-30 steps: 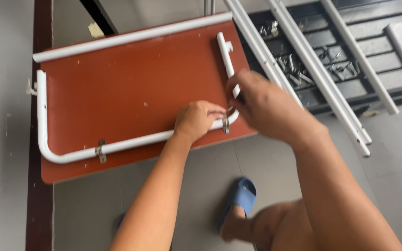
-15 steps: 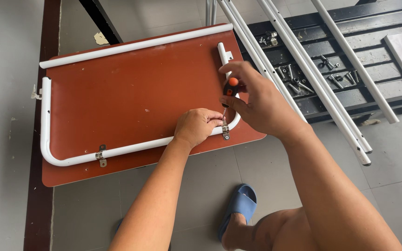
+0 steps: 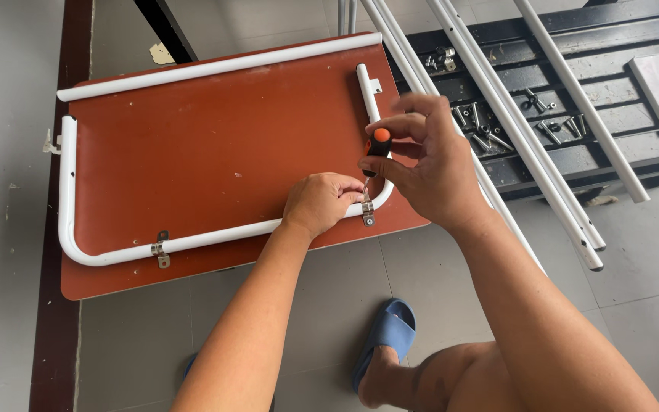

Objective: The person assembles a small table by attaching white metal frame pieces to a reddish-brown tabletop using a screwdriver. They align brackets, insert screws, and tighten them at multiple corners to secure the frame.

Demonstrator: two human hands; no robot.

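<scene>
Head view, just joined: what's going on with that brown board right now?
A person is bent over a reddish-brown board with a white U-shaped tube lying on it. The right hand holds a small screwdriver with an orange and black handle, tip down at a metal clamp over the tube near the board's edge. The left hand presses on the tube beside that clamp. A second clamp sits further left. Loose screws and long white tubes lie on a dark rack to the right.

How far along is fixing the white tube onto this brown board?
Done: one metal clamp already sits over the white tube at lower left. In hand: the right hand drives an orange-handled screwdriver at a second clamp while the left hand steadies it. Left: the bracket at the tube's top end looks unfastened.
</scene>
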